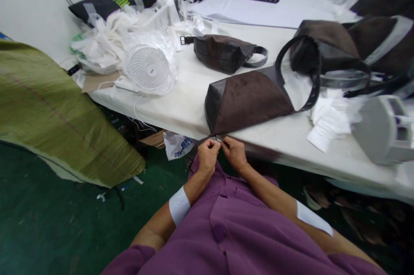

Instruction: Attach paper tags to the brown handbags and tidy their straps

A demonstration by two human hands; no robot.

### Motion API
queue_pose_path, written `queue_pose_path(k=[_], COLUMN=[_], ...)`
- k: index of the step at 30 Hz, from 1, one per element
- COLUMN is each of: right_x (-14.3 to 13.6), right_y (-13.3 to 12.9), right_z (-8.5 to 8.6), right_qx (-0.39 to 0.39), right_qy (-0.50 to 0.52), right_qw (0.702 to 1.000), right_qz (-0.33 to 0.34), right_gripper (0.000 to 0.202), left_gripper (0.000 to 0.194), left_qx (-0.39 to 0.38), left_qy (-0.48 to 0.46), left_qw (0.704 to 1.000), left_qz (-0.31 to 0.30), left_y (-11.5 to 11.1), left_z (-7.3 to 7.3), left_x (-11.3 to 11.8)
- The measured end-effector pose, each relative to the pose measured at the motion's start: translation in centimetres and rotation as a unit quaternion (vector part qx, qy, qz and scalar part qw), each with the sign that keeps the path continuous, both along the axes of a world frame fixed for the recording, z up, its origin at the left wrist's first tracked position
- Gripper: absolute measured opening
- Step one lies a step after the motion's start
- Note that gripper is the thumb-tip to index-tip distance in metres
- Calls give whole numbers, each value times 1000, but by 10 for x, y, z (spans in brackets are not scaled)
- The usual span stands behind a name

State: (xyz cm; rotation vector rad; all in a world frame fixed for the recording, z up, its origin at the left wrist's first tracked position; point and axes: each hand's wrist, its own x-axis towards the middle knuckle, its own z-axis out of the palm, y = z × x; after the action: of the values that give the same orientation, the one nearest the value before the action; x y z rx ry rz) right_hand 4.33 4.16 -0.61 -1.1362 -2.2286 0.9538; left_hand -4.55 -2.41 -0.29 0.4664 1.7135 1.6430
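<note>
A brown suede handbag [255, 100] with black leather ends lies on its side along the table's front edge, its strap loop to the right. From its near left corner a narrow dark strip runs down over the edge. There my left hand [208, 154] and my right hand [235, 153] meet, fingertips pinched, around a small shiny metal piece [217, 138]. Its exact kind is too small to tell. Both hands are closed and sit just off the edge, in front of my purple clothing.
Behind lies a second brown-and-black bag [223, 51]; more bags [326, 44] stand at the right. A white fan [150, 68] sits left beside piled white plastic. Paper labels [333, 120] and a tape dispenser [381, 128] are at right. A green sack [58, 111] leans on the left.
</note>
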Motion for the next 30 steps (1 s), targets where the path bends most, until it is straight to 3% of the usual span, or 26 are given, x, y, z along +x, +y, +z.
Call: queue_pose_path(k=[2, 4, 7, 9, 11, 13, 15, 24, 27, 30], right_x=[3, 5, 5, 3, 0, -1, 0, -8, -11, -10], right_y=[1, 2, 3, 5, 6, 8, 9, 9, 7, 6], right_z=[0, 2, 5, 7, 7, 6, 4, -12, -17, -19], right_qx=[11, -30, -199, -352, -488, -570, -599, -591, -511, -382], right_qy=[8, 28, 62, 101, 153, 191, 204, 223, 242, 206], right_qw=[999, 998, 978, 930, 859, 798, 773, 774, 821, 897], right_qz=[34, 50, 20, -14, -35, -40, -34, -43, -70, -83], right_gripper=[25, 27, 33, 31, 23, 16, 17, 26, 23, 16], left_gripper=[10, 11, 12, 12, 11, 10, 9, 9, 11, 10], left_qx=[-9, -9, -2, -2, -4, -5, -9, -69, -92, -102], left_qy=[5, -6, -6, -7, -9, -3, 11, 107, 152, 143], left_qw=[1000, 1000, 1000, 1000, 1000, 999, 999, 990, 981, 982], left_qz=[-4, -9, -17, -19, -23, -31, -32, -59, -76, -65], left_y=[1, 1, -1, -1, -2, -3, -4, -11, -13, -10], left_z=[2, 3, 3, 2, 1, 1, 2, 1, 3, 6], left_x=[-2, -4, -7, -9, -10, -11, -12, -17, -18, -15])
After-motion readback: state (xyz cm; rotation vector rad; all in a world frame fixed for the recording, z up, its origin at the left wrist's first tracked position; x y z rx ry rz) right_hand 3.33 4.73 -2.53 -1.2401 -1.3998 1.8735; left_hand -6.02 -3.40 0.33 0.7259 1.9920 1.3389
